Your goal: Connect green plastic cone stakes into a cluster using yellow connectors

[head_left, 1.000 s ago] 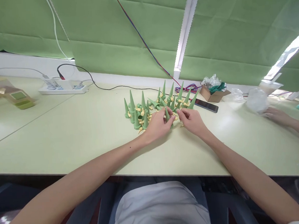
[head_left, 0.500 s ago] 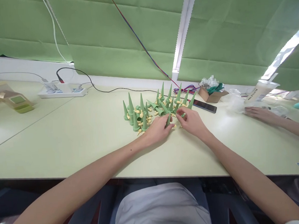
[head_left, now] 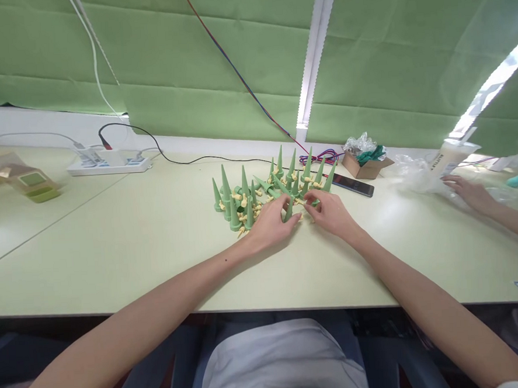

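Observation:
In the head view my left hand (head_left: 270, 224) is curled around a green plant-watering spike (head_left: 288, 210), a hollow-looking cone held point up. Just to the right, my right hand (head_left: 331, 213) has thumb and fingertips drawn together beside that spike; whatever is between them is too small to make out. A cluster of similar green spikes (head_left: 225, 190) stands behind and left of my hands, with a few lying over (head_left: 265, 186). Small yellow valve pieces (head_left: 244, 199) are fitted on or scattered among them.
A phone (head_left: 352, 185) lies behind my right hand, near a small cardboard box (head_left: 365, 165) with plastic wrap. At right, another person's hand (head_left: 469, 194) is by clear plastic and a white cup (head_left: 452, 157). A power strip (head_left: 108, 166) sits at the back left.
My left hand keeps hold of the spike, and my right fingers have shifted slightly beside it. The other person's hand has moved right, off the plastic near the cup. The view has tilted slightly.

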Motion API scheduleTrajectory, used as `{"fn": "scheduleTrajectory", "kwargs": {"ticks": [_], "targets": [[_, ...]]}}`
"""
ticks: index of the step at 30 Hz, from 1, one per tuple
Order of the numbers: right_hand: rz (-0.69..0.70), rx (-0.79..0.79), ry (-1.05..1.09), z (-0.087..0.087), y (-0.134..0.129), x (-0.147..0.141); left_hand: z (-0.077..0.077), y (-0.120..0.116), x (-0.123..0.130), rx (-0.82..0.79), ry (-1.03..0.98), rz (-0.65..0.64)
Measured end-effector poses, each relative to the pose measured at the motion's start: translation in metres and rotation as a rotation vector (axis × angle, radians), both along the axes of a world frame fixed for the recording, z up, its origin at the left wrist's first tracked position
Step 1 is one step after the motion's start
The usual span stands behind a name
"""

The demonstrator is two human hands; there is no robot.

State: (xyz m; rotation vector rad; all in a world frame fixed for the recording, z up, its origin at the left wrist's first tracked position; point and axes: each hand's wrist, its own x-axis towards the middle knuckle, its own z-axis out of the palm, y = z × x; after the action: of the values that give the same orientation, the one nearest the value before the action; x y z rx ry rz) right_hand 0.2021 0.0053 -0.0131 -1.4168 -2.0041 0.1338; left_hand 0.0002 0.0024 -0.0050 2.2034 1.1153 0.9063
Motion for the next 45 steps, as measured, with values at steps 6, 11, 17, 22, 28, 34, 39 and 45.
{"fn": "scheduleTrajectory", "kwargs": {"ticks": [6,11,17,22,28,34,39,45], "targets": [[-0.033,0.098,0.027,0.004,0.001,0.003,0.01,-0.007,0.0,0.081,-0.245,0.095],[0.005,0.068,0.004,0.005,-0.001,0.002,0.007,-0.013,0.002,0.149,-0.4,0.07],[0.068,-0.053,-0.038,0.004,-0.003,-0.001,0.0,-0.019,0.001,0.332,-0.053,-0.298],[0.072,-0.073,-0.059,-0.002,-0.001,-0.003,-0.008,-0.022,0.003,0.3,0.155,-0.497],[0.079,-0.074,-0.12,-0.012,0.0,-0.008,-0.01,-0.02,0.003,0.296,0.19,-0.496],[0.105,-0.01,-0.108,-0.017,0.004,-0.009,-0.009,-0.021,0.003,0.312,0.205,-0.502],[0.143,-0.023,-0.12,-0.015,0.005,-0.01,-0.009,-0.022,0.004,0.318,0.209,-0.493],[0.119,-0.108,-0.144,-0.013,0.003,-0.014,-0.01,-0.021,0.004,0.304,0.22,-0.496]]}}
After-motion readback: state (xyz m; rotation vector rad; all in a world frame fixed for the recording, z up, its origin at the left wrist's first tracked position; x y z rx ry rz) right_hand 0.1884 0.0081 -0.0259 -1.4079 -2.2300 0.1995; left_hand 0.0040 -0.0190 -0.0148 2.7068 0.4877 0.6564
